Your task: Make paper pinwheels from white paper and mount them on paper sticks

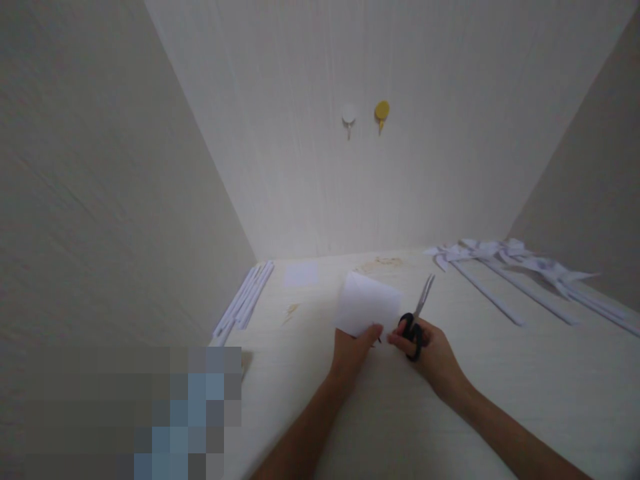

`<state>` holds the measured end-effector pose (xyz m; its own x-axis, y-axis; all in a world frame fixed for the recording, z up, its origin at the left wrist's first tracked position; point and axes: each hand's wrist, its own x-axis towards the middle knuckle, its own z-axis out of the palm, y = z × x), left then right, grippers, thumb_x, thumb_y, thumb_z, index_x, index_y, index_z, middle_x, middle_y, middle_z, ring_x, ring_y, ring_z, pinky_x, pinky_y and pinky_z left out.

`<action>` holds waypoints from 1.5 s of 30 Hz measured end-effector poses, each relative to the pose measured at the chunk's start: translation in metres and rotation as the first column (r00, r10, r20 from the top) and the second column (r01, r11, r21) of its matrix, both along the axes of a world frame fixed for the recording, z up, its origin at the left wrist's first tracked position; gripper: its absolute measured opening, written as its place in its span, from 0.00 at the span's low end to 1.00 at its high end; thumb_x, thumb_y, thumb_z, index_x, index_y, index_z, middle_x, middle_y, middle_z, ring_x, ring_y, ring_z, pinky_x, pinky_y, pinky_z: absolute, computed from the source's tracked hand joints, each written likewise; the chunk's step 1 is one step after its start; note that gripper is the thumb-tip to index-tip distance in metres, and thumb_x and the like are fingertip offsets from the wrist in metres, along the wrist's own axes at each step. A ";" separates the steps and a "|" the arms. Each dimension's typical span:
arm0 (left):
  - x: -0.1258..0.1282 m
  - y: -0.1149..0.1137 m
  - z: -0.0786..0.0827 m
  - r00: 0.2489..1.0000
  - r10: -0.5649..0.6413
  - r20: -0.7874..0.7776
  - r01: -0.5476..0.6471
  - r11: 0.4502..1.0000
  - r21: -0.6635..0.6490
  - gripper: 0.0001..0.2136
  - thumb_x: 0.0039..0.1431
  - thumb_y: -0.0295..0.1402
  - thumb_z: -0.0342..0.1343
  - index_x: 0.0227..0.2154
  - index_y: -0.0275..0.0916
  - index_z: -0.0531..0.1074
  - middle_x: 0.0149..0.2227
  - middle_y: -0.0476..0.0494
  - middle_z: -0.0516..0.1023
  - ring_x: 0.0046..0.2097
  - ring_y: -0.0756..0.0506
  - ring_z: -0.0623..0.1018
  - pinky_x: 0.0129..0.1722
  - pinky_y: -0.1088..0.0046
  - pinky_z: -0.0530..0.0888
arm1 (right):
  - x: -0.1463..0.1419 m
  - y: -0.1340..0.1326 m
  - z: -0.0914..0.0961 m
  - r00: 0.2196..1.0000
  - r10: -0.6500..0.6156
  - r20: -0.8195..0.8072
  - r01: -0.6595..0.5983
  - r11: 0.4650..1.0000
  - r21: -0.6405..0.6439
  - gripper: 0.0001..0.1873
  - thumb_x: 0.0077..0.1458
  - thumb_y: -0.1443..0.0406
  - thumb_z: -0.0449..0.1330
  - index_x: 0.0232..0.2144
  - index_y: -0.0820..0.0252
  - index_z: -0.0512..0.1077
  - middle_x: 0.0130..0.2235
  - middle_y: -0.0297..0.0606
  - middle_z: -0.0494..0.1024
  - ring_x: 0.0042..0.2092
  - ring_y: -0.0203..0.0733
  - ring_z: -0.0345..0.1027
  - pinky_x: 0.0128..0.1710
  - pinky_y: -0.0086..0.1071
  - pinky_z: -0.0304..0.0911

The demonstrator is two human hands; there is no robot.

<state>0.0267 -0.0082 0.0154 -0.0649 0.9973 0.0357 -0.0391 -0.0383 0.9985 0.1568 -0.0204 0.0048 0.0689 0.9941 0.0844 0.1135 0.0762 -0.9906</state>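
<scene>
– What's underneath?
– A pale, faintly streaked surface (540, 380)
– On its left?
– White paper rolls (256, 297) side by side, and a pale square sheet (301, 274) just right of them, toward the far edge
– Right?
– White pinwheels (460, 253), heads crowded far, sticks (487, 293) slanting nearer
– Those tan patches (387, 262) between?
– Marks or scraps, I can't tell

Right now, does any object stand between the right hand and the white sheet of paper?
No visible object stands between the right hand, holding the scissors, and the white sheet. The left hand grips the sheet's lower edge.
</scene>
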 end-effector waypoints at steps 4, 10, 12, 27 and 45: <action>0.001 -0.003 0.001 0.999 0.025 0.029 -0.024 0.999 -0.022 0.07 0.38 0.30 0.58 0.25 0.36 0.72 0.32 0.44 0.76 0.34 0.47 0.74 0.36 0.71 0.71 | 0.000 -0.002 0.002 0.999 -0.019 0.030 0.019 1.000 0.009 0.10 0.36 0.62 0.61 0.20 0.61 0.63 0.20 0.30 0.66 0.23 0.32 0.57 0.23 0.27 0.54; 0.002 -0.005 0.005 1.000 0.011 0.023 -0.010 0.998 -0.058 0.07 0.38 0.31 0.58 0.23 0.35 0.71 0.25 0.46 0.75 0.27 0.48 0.73 0.26 0.75 0.70 | 0.000 -0.003 0.000 0.999 0.035 0.040 -0.035 0.999 0.004 0.09 0.36 0.64 0.61 0.20 0.61 0.63 0.20 0.29 0.65 0.23 0.31 0.56 0.22 0.26 0.54; 0.003 -0.006 0.006 1.000 -0.014 0.016 0.015 0.998 -0.055 0.06 0.38 0.31 0.58 0.22 0.35 0.70 0.23 0.47 0.74 0.25 0.49 0.72 0.23 0.76 0.70 | 0.001 -0.003 0.000 0.999 0.044 0.019 -0.044 0.999 0.008 0.09 0.37 0.65 0.61 0.21 0.61 0.63 0.20 0.28 0.65 0.23 0.30 0.56 0.22 0.25 0.53; 0.002 -0.003 0.007 0.988 0.033 0.148 -0.012 0.990 -0.137 0.07 0.36 0.31 0.59 0.14 0.34 0.68 0.19 0.50 0.71 0.22 0.52 0.70 0.22 0.76 0.69 | 0.003 -0.002 -0.002 0.996 0.056 -0.069 -0.058 0.998 -0.020 0.16 0.27 0.63 0.67 0.19 0.61 0.65 0.22 0.33 0.71 0.24 0.34 0.62 0.23 0.27 0.56; 0.003 -0.007 0.012 0.993 -0.016 0.117 0.034 0.988 -0.152 0.05 0.36 0.28 0.59 0.15 0.35 0.69 0.17 0.51 0.70 0.20 0.53 0.69 0.22 0.78 0.68 | 0.003 -0.003 -0.001 0.994 0.054 -0.094 -0.055 0.998 -0.004 0.15 0.26 0.65 0.67 0.19 0.61 0.64 0.21 0.32 0.69 0.23 0.32 0.60 0.21 0.26 0.55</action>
<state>0.0298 -0.0148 0.0270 -0.0345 0.9917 -0.1241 -0.1535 0.1174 0.9811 0.1594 -0.0238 0.0036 0.0220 0.9970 0.0739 0.0157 0.0736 -0.9972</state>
